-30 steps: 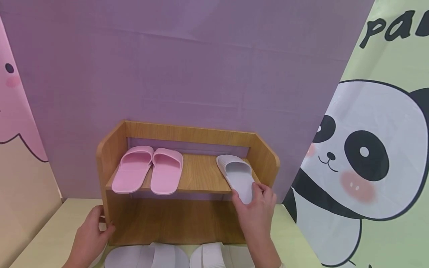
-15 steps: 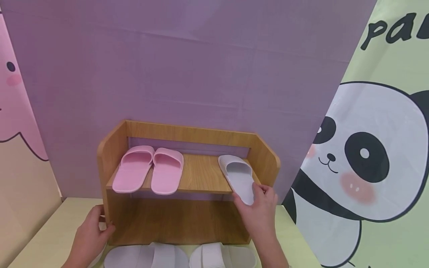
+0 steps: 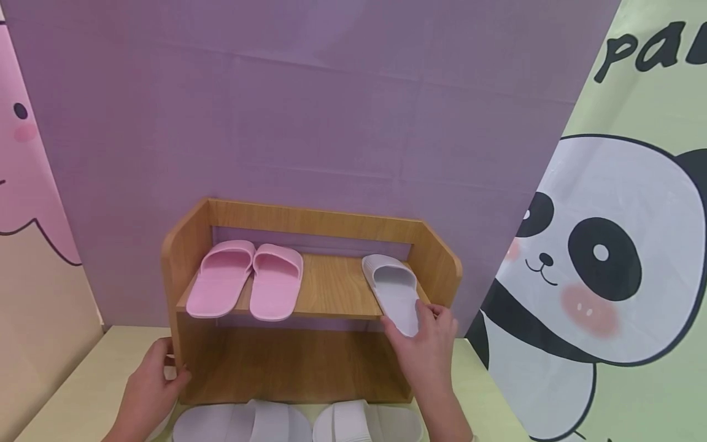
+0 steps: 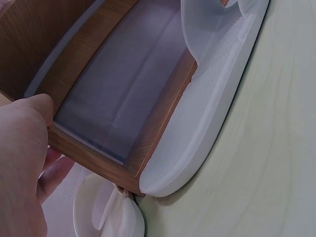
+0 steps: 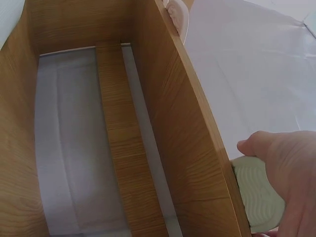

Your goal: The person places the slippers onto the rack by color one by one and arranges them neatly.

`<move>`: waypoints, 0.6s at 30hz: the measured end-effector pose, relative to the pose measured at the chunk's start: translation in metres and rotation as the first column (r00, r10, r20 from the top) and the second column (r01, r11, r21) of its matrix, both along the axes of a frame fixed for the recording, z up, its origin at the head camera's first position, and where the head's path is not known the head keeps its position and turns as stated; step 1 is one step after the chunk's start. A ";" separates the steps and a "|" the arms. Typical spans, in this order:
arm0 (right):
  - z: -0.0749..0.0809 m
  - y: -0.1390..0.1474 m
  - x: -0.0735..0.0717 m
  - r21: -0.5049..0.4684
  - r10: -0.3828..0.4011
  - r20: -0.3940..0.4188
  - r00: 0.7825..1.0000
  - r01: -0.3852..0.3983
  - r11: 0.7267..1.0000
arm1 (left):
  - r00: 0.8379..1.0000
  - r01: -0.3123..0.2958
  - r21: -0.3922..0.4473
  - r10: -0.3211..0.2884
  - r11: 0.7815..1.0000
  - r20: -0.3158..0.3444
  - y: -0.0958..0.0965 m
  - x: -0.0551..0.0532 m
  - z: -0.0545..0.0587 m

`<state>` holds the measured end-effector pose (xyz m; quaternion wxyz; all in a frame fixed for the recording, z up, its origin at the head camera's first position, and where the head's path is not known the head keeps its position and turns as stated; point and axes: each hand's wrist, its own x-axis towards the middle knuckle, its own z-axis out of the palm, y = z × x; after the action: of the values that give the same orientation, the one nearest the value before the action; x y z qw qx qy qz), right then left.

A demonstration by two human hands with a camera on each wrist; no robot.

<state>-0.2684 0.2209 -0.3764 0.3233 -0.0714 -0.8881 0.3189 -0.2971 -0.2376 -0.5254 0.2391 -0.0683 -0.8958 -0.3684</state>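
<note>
A small wooden shoe rack [image 3: 337,285] stands against the purple backdrop. At its lower left, my left hand [image 3: 145,390] grips the side panel's front edge, thumb on the inner face and fingers outside in the left wrist view. My right hand [image 3: 426,350] pinches the heel end of a white slipper [image 3: 399,304] between thumb and fingers. That slipper lies at the right of the upper shelf, toe to the back, heel jutting past the shelf's front edge; its ridged sole [image 5: 256,192] shows in the right wrist view. Two pink slippers [image 3: 215,294] lie at the shelf's left end.
Two more white slippers [image 3: 221,423] lie sideways before the rack on the pale tabletop [image 3: 72,393]. Another pale slipper [image 4: 111,207] shows beyond the side panel in the left wrist view. A panda-printed sheet [image 3: 613,264] hangs at the right, a pink-figured one [image 3: 33,184] at the left.
The toe of the held white slipper has shifted slightly to the right, nearer the side panel. My right forearm has swung a little to the right. My left hand keeps its grip on the rack.
</note>
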 end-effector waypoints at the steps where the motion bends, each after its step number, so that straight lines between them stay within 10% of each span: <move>1: 0.000 0.000 0.000 0.002 -0.001 -0.003 1.000 0.001 1.000 | 1.000 0.002 -0.001 -0.002 1.000 0.000 0.000 0.000 0.000; 18: -0.005 -0.001 -0.005 0.008 -0.026 -0.023 0.999 0.026 1.000 | 0.997 0.007 0.016 -0.008 1.000 0.077 -0.001 -0.002 0.002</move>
<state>-0.2737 0.2195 -0.3812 0.3377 -0.0781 -0.8846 0.3119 -0.2993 -0.2386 -0.5237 0.2033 -0.0555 -0.9012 -0.3788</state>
